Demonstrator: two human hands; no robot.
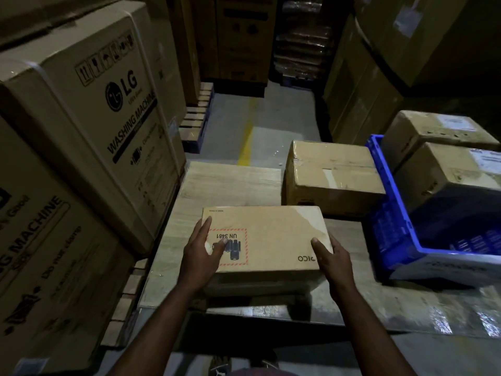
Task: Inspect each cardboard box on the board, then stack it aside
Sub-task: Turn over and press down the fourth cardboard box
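A flat cardboard box (273, 234) with a red-hatched UN 3481 battery label lies on the wooden board (230, 183) in front of me. My left hand (202, 253) rests flat on its top left, fingers spread straight over the label. At the box's right edge, my right hand (332, 256) has its thumb on top and the fingers down the side. Behind it to the right, a larger taped cardboard box (333, 175) stands on the board.
Big washing machine cartons (89, 126) are stacked close on the left. A blue plastic crate (393, 226) with cardboard boxes (455, 172) stands at the right. Concrete floor with a yellow line (246, 137) runs ahead between tall carton stacks.
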